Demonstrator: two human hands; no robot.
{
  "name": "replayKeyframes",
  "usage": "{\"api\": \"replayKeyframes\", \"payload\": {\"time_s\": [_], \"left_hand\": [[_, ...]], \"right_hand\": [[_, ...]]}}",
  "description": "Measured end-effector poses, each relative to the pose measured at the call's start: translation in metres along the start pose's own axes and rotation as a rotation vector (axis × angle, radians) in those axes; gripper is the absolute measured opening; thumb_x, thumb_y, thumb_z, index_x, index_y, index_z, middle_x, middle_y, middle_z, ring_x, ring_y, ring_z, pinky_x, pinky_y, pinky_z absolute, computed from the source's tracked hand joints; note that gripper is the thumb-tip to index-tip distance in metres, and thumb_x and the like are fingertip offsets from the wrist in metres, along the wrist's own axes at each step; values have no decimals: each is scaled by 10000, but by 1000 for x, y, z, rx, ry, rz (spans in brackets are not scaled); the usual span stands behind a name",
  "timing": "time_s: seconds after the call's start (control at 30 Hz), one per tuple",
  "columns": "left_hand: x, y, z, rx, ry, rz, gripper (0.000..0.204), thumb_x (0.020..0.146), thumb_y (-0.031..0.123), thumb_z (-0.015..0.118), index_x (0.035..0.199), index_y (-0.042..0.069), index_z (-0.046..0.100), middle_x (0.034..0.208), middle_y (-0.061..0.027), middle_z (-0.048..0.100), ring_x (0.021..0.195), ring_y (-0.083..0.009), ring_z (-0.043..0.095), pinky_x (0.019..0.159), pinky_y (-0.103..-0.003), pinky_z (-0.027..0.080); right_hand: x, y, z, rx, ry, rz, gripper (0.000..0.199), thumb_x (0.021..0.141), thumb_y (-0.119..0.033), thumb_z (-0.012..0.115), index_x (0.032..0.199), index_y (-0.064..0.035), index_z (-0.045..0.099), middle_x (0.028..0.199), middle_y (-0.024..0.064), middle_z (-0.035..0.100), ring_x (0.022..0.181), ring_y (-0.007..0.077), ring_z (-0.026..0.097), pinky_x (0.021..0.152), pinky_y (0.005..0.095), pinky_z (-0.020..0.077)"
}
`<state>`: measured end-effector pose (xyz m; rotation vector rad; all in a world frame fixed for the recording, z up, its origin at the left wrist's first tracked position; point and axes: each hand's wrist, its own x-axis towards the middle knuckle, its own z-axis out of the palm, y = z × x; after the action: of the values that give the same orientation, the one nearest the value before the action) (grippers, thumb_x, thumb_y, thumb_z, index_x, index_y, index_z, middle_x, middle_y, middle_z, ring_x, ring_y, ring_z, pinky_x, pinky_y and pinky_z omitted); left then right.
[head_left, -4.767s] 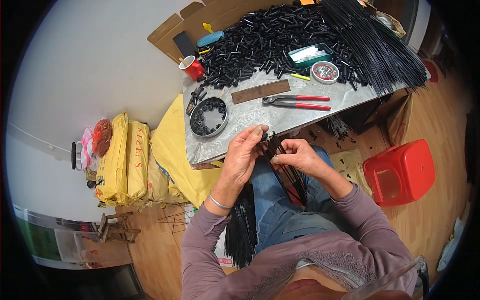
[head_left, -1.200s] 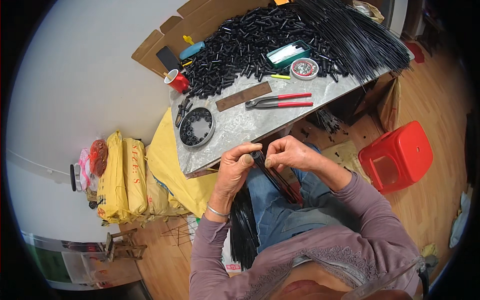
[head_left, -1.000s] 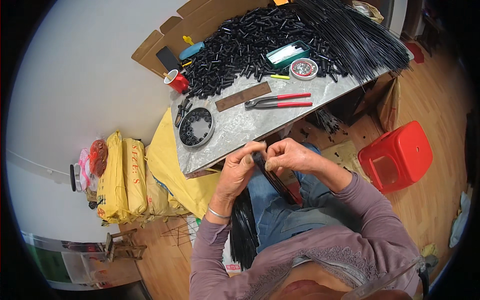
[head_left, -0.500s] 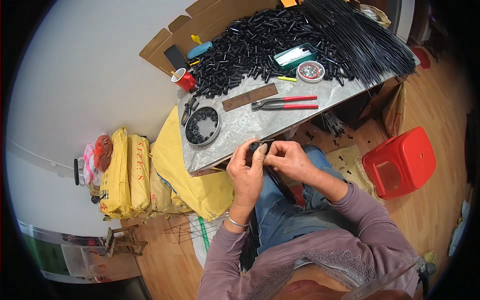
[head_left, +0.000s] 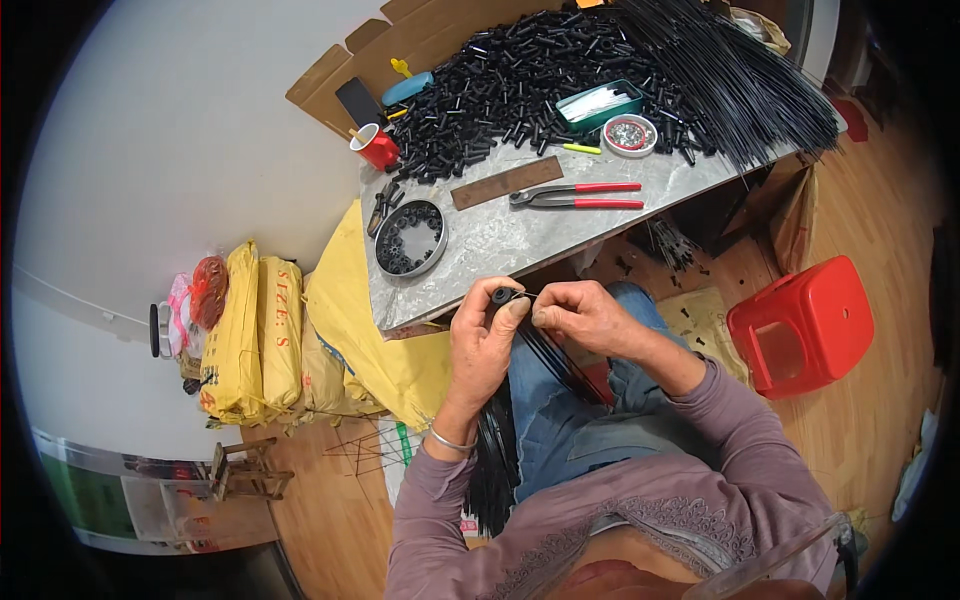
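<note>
Just off the table's front edge, my left hand (head_left: 484, 335) is closed on a small round black plastic part (head_left: 503, 296), held between thumb and fingers. Close to its right, my right hand (head_left: 588, 318) pinches a thin strand, seemingly a wire, that reaches toward the black part; its far end is too small to make out. Below the hands, a bundle of long black rods (head_left: 560, 365) lies across my lap. Nearest on the table stands a round tin (head_left: 443, 255) with several small black rings inside. Pincers with red handles (head_left: 610, 204) rest behind my right hand, beside a rusty flat bar (head_left: 507, 182).
A large heap of black tubular parts (head_left: 500, 90) covers the table's back, with long black rods (head_left: 730, 90) at right. A green tray (head_left: 600, 104), a round dish (head_left: 629, 136) and a red cup (head_left: 375, 148) stand around it. A red stool (head_left: 800, 325) is on the floor at right.
Both hands have shifted slightly left and the gap between their fingertips has widened a little. The black part remains in my left hand. The whole view has moved slightly.
</note>
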<state>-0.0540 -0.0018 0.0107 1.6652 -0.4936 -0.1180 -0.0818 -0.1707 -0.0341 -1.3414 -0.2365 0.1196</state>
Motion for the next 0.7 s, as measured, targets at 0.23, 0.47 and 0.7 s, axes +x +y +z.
{"api": "replayKeyframes", "payload": {"time_s": [0.23, 0.47, 0.7], "left_hand": [[1, -3, -7, -178, -278, 12, 282, 945, 301, 579, 981, 23, 555, 889, -4, 505, 844, -85, 454, 781, -222, 383], [1, -13, 12, -489, -5, -42, 424, 967, 448, 453, 910, 30, 495, 797, -48, 521, 762, -124, 517, 731, -258, 439], [-5, -29, 30, -394, 281, -71, 532, 957, 602, 285, 898, 106, 469, 636, 14, 410, 490, -71, 354, 429, -211, 296]], "right_hand": [[-7, -6, 6, -74, -35, 5, 165, 897, -118, 601, 801, 16, 593, 637, -9, 536, 573, 57, 487, 518, 237, 417], [-2, -13, 9, -417, 202, -264, 140, 852, -104, 644, 923, 13, 615, 728, 51, 597, 616, 87, 562, 561, 260, 472], [14, -30, 18, -837, 223, -626, 176, 807, -125, 647, 936, -9, 621, 855, 108, 609, 666, 248, 632, 606, 310, 512]]}}
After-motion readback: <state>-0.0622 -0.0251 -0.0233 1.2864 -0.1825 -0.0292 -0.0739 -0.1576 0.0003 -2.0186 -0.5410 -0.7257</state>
